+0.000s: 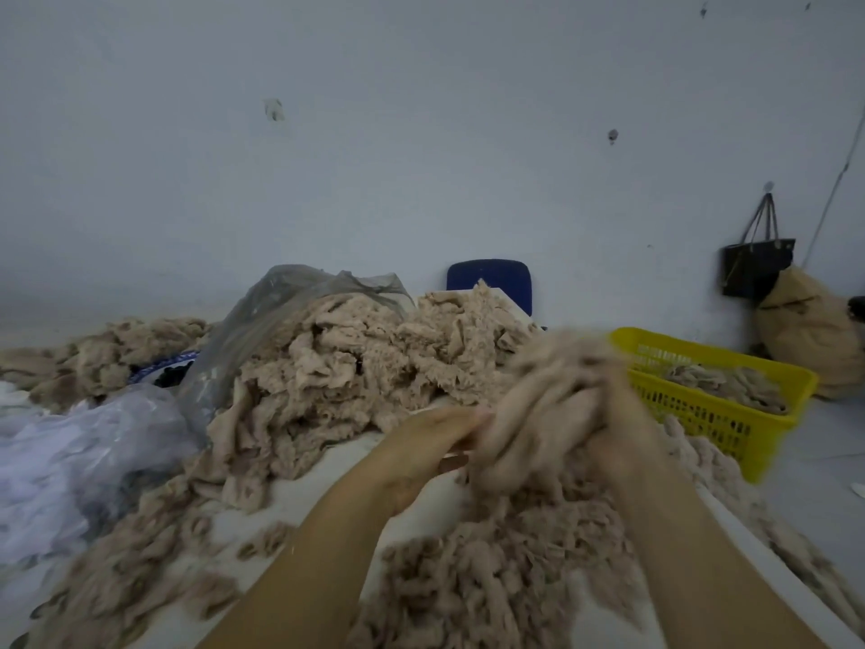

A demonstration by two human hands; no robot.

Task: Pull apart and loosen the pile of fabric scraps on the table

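Both hands are up over the white desk (337, 461), working one clump of beige shredded fabric scraps (538, 400). The left grip (430, 442) pinches the clump's left edge between thumb and fingertips, palm turned inward. The right grip (608, 414) is curled into the clump's other side and holds it, though motion blur smears its fingers so I can't make out each one. The two grips sit close together, with the clump bridging them. Directly beneath the grips and nearer the person lies a loose, fluffy spread of beige scraps (491, 583) on the desk. Beyond the left grip and off to its left rises a big matted heap of beige fabric scraps (327, 367), with a crumpled grey plastic bag (281, 311) draped at its back and left side. Farther left of that grip, a pale translucent plastic bag (93, 452) slumps on the desk. Just right of the right grip stands a yellow slotted plastic basket (702, 414) with a few beige scraps lying inside it. Past the grips, against the pale wall, shows a blue chair back (489, 278). Far to the right of the right grip, a black handbag (756, 264) hangs on the wall above a tan sack (805, 330).
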